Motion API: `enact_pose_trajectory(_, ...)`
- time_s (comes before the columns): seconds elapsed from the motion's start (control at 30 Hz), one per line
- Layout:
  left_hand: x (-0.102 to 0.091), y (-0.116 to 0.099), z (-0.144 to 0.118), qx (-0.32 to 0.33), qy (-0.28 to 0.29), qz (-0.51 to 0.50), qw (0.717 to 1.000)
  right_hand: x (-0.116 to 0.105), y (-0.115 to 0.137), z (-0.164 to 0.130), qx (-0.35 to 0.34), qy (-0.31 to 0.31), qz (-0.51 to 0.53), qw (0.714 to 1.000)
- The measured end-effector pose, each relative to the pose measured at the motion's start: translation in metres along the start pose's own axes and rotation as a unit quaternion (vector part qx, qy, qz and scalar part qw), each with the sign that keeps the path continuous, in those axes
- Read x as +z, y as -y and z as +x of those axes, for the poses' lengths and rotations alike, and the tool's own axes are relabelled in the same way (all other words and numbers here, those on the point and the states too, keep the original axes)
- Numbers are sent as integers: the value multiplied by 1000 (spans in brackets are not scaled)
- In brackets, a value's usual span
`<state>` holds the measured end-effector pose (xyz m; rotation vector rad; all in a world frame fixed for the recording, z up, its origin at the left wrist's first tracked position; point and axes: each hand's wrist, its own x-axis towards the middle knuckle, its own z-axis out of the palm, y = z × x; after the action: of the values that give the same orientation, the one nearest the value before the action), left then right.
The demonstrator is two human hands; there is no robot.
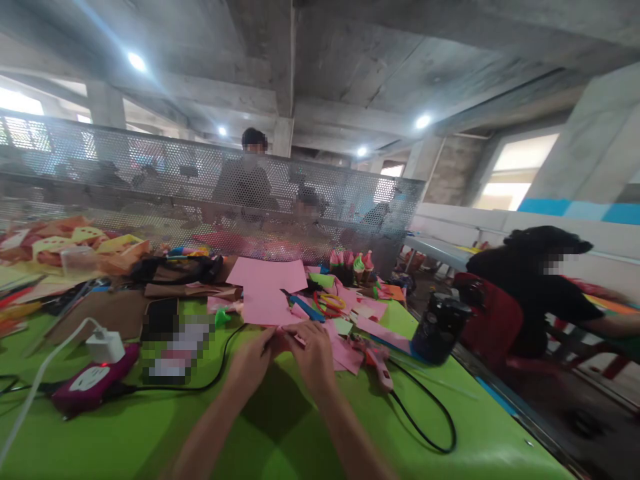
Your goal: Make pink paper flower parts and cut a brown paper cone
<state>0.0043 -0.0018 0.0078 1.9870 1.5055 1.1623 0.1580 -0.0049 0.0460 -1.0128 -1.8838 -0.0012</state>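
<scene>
Head view: at the centre of the green counter [280,433], a small pink paper piece [289,339] is pinched between the left hand [253,363] and the right hand [313,353], each grip clamped together on it, fingertips meeting. Larger pink sheets [265,287] and blue-handled scissors [306,311] are seen at 12 o'clock of the hands, a pink glue gun [377,363] with black cord at 3 o'clock, a black jar [439,328] at 2 o'clock, and a magenta power strip [93,383] at 9 o'clock.
</scene>
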Motion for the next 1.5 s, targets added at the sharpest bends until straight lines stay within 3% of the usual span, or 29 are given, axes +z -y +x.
enact_pose_trajectory(0.27, -2, -2, 0, 19, 10, -64, 998, 1, 3, 0, 16, 14, 20, 1000)
enact_pose_trajectory(0.53, 1, 2, 0, 9, 24, -61, 998, 0, 2, 1, 19, 29, 8, 999)
enact_pose_trajectory(0.97, 11, 8, 4, 36, 2, -167, 985, -1, 2, 1, 20, 38, 7, 999)
enact_pose_trajectory(1.27, 5, 8, -3, 3, 23, 21, 1000, 0, 2, -1, 28, 34, -47, 998)
enact_pose_trajectory(1.5, 5, 5, -3, 29, 39, -23, 999, -1, 3, 0, 17, 44, -42, 998)
